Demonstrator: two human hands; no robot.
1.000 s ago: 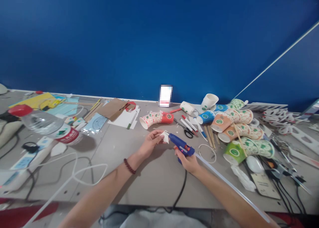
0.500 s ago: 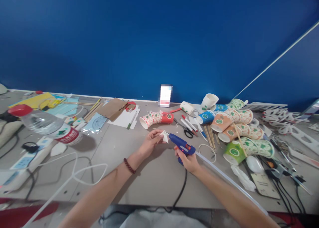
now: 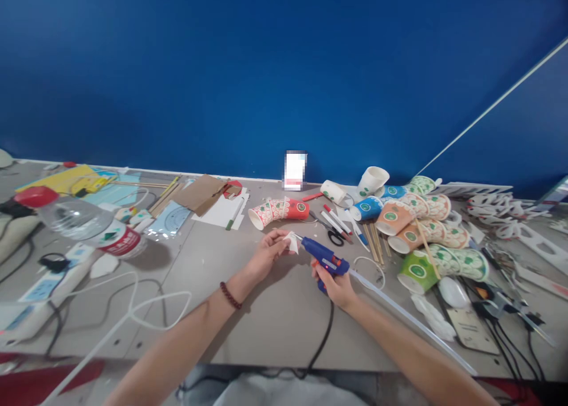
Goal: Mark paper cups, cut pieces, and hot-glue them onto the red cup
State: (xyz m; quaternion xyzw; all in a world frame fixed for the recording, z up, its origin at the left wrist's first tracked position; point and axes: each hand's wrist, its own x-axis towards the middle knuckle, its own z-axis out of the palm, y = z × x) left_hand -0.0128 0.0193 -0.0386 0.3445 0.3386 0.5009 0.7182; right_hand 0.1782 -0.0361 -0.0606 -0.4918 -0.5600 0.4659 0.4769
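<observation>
My left hand (image 3: 267, 257) pinches a small piece of white paper (image 3: 292, 243) between thumb and fingers above the table. A blue hot glue gun (image 3: 323, 255) is gripped in my right hand (image 3: 336, 283), its metal nozzle pointing left at the paper. Whether the nozzle touches the paper is too small to tell. A long clear glue stick (image 3: 412, 318) runs out of the gun's rear, and a black cord hangs from its handle. Just beyond my hands lies a stack of red patterned paper cups (image 3: 278, 211) on its side.
Several stacked paper cups (image 3: 417, 273), wooden sticks (image 3: 376, 241), markers (image 3: 337, 221) and black-handled scissors (image 3: 335, 237) lie to the right. On the left are a water bottle (image 3: 89, 224), a power strip (image 3: 48, 290) and cardboard (image 3: 197, 194). A phone (image 3: 295, 170) leans against the blue wall.
The glue gun has shifted very slightly to the right, with its glue stick. The paper piece has turned or moved a little to the left in my left hand.
</observation>
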